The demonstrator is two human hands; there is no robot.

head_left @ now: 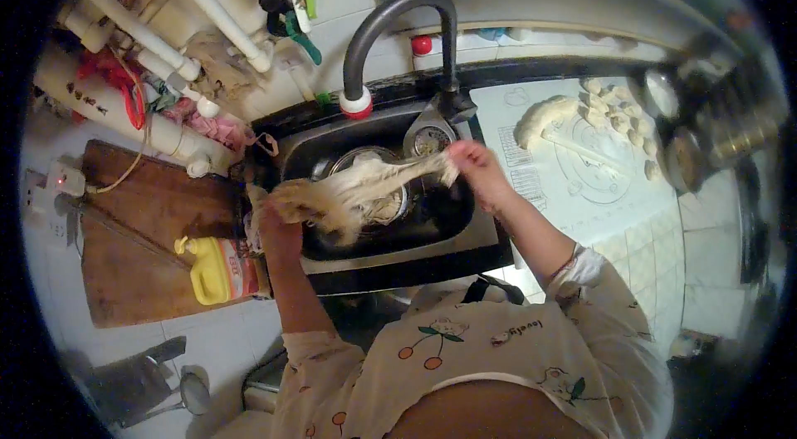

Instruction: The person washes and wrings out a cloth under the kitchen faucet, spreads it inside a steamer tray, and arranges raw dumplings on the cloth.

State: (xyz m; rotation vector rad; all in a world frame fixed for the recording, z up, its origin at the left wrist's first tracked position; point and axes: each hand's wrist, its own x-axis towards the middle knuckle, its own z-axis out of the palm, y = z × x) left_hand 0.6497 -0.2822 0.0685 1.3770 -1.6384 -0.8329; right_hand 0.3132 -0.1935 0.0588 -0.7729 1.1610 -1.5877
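Over the dark sink [332, 250], a worn, beige-brown rag [349, 194] is stretched between my two hands. My left hand [281, 227] grips its bunched, browner end near the sink's left edge. The paler end is twisted narrow, and the fingers of my right hand [475, 163] are closed on it at the right side of the basin. Below the rag sits a round metal bowl [403, 205], partly hidden by the cloth. A drain strainer [430, 140] shows in the back right corner. The dark curved faucet [398, 3] arches above, its red-and-white tip [356, 105] pointing down.
Right of the sink lies a printed pastry mat [519, 98] with a lump of dough [548, 119], small dough pieces [618, 111] and a rolling pin [585, 152]. At left are a wooden board [133, 240] and a yellow detergent bottle [212, 273]. White pipes [207, 3] run along the wall.
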